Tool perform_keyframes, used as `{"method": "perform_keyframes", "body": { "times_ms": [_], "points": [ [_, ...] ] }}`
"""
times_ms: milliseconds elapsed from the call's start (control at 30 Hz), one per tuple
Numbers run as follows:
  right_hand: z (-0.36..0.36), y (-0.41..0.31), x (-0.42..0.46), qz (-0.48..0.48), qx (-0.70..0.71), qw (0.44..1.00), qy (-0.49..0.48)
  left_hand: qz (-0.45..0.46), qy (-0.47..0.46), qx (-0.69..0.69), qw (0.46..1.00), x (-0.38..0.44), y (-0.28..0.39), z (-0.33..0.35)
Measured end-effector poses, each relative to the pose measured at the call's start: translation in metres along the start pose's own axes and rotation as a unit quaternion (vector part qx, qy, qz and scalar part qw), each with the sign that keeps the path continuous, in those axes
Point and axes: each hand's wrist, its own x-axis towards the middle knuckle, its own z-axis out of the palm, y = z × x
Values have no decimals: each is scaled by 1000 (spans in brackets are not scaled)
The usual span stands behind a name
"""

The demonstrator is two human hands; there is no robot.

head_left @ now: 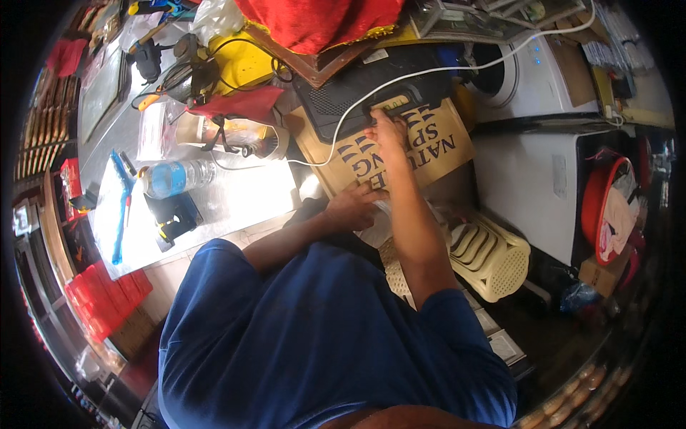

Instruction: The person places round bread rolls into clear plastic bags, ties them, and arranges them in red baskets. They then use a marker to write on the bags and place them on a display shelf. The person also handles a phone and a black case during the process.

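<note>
A black plastic tool case lies on a printed cardboard box in front of me. My right hand reaches out to the case's front edge, its fingers curled at the handle beside a tan label. Closer to my body, my left hand has bent fingers against the near edge of the cardboard; whether it grips the edge is hidden. A white cable runs across the case and past the box's left side.
Left, a shiny metal table holds a water bottle, a black tool pouch and a blue strip. A cream plastic stool stands right, near a white appliance and a red basin. A wooden corner overhangs the case.
</note>
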Motion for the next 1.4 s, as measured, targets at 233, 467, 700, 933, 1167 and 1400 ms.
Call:
{"method": "perform_keyframes", "body": {
  "times_ms": [233,467,700,933,1167,1400],
  "points": [
    [35,-30,-38,-112,194,974,-33,29,94,-35,995,-4,-9,19],
    [50,-54,-44,-90,124,987,-45,26,52,-24,998,-4,-9,17],
    [-5,10,5,31,97,992,-78,-21,21,-113,993,-8,-11,23],
    [-28,1,-5,-35,225,968,-105,66,109,-57,990,-13,-8,11],
    [-108,25,-54,-97,348,932,-29,41,147,-79,985,-13,-2,24],
    [-199,56,-121,-144,333,927,100,56,149,13,987,-15,3,15]
  ]
}}
